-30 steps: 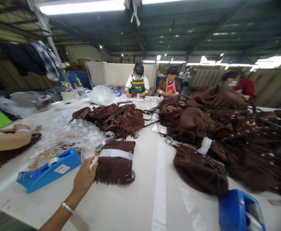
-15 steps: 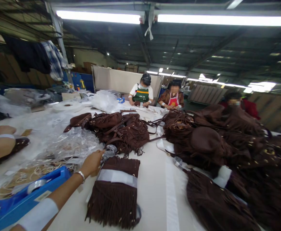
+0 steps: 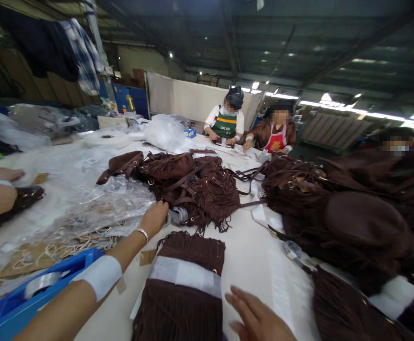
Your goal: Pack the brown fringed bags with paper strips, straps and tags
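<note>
My left hand (image 3: 155,219) reaches across the table with its fingers curled round the near end of a grey plastic-wrapped piece (image 3: 177,216). That piece lies against a heap of dark brown fringed bags (image 3: 214,196); what it wraps is hidden. Closer to me a flat brown fringed bag (image 3: 181,310) lies with a pale paper band (image 3: 187,275) round it. My right hand (image 3: 258,316), fingers stretched and slightly blurred, hovers at this bag's right side and holds nothing.
A blue tape dispenser (image 3: 13,310) stands at lower left beside corded brown tags (image 3: 32,258) and clear plastic bags (image 3: 110,203). Another person's hand (image 3: 3,174) is at far left. More brown bags (image 3: 366,227) pile up at right. Co-workers (image 3: 225,121) sit across the table.
My right hand has come into view from below, beside the banded bag. My left hand stays at the wrapped piece. The whole view has shifted, and the banded bag appears larger.
</note>
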Demonstrator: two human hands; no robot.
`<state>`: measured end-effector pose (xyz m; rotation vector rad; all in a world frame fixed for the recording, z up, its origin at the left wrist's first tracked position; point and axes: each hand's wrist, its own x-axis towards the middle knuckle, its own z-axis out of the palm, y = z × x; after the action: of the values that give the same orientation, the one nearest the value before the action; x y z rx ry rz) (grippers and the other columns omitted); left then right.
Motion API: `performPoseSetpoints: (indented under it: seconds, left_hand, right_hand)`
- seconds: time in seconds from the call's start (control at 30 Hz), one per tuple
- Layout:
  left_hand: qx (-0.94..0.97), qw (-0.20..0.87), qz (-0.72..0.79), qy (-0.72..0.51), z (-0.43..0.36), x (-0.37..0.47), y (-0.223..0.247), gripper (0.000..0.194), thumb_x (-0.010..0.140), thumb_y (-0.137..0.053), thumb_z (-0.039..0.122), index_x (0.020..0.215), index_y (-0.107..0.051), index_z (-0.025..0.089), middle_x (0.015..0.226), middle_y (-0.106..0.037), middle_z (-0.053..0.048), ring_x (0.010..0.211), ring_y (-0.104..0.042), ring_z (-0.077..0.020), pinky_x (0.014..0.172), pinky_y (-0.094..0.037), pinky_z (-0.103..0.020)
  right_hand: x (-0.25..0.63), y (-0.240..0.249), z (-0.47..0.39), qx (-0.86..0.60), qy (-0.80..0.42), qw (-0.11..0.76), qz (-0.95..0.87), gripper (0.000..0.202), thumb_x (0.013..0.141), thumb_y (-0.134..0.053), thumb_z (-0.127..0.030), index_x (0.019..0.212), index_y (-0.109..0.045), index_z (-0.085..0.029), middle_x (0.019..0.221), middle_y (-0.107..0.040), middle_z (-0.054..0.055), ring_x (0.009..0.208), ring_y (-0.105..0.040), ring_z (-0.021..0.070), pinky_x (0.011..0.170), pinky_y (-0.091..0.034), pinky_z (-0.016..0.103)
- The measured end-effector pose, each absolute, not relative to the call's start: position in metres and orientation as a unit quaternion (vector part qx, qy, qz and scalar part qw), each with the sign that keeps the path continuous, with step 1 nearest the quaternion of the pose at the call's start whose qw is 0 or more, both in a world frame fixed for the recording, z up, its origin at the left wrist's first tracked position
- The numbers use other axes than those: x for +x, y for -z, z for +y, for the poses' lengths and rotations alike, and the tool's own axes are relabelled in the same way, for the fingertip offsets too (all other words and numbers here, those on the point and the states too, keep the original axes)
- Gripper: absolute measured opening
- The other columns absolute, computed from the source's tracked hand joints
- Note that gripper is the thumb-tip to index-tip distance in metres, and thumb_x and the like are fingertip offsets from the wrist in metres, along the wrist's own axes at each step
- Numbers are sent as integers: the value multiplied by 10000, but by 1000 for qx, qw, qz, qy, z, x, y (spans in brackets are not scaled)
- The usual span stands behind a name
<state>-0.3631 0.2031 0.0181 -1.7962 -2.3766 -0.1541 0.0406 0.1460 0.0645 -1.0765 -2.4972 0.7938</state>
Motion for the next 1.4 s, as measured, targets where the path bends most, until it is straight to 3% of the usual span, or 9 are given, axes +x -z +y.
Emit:
performPoseSetpoints:
  seconds: [0.07,0.17,0.4,0.6,0.87,1.03,1.13,1.27,1.4]
  left_hand:
    - [-598,82,-796,47,210,-366,-16,245,933,-582,296,1133,-586,155,1129,-611,-65,988,-609,-202,838,-536,-400]
    - [-595,85,-798,41,220,-370,-14,234,933,-583,300,1117,-592,156,1124,-614,-63,992,-610,-203,836,-538,-401]
    - [-582,81,-808,49,247,-379,-11,234,937,-574,289,1126,-588,152,1125,-613,-68,1004,-608,-206,843,-535,-400]
    - [-561,82,-821,66,272,-389,-4,274,932,-591,321,1148,-589,153,1134,-622,-71,979,-626,-201,831,-553,-405]
    - [-551,44,-827,105,255,-376,-27,360,957,-553,321,1273,-533,151,1264,-570,-98,1053,-613,-201,909,-529,-432]
    - [-576,20,-806,132,191,-347,-55,575,921,-565,215,1438,-348,85,1482,-373,-220,1284,-473,-347,1040,-430,-497]
    - [-587,-14,-800,123,135,-321,-64,451,954,-482,286,1346,-467,64,1319,-551,-206,1196,-559,-340,1001,-456,-460]
    - [-577,-77,-806,106,78,-288,-54,474,978,-349,438,1206,-583,95,1072,-699,-151,991,-677,-294,892,-521,-423]
    - [-596,-147,-778,136,57,-276,-34,487,920,-416,483,1270,-563,178,1244,-674,-95,1176,-613,-271,989,-478,-375]
  right_hand:
    - [-4,-63,181,-336,-244,127,-901,452,960,-433,-384,1406,-473,-450,1457,-502,-1,1285,-531,245,1057,-478,459]
    - [-72,-63,236,-283,-172,109,-937,496,993,-389,-320,1488,-405,-288,1560,-345,108,1375,-422,278,1097,-408,459]
    - [-150,-33,323,-282,-102,11,-954,476,1020,-364,-414,1490,-379,-339,1568,-313,125,1279,-511,314,1004,-454,463]
    - [-169,-21,357,-285,-92,1,-954,465,1033,-325,-403,1482,-404,-312,1480,-429,130,1197,-585,262,1019,-437,372]
    - [-136,-50,322,-326,-105,28,-939,486,990,-434,-270,1476,-410,-287,1560,-330,89,1301,-494,248,1046,-407,338]
    - [-29,-48,236,-450,-230,148,-850,300,997,-391,-352,1072,-652,-225,1010,-698,62,959,-653,211,879,-476,327]
    - [11,-21,194,-507,-415,151,-740,272,952,-450,-425,942,-624,-216,784,-674,28,736,-651,196,691,-493,314]
    - [10,8,150,-520,-546,178,-633,358,906,-482,-425,1157,-551,-180,811,-686,41,693,-666,199,598,-506,307]
    - [-12,3,111,-522,-549,263,-597,694,754,-683,-331,1381,-414,-205,1176,-667,78,1031,-661,231,915,-514,364]
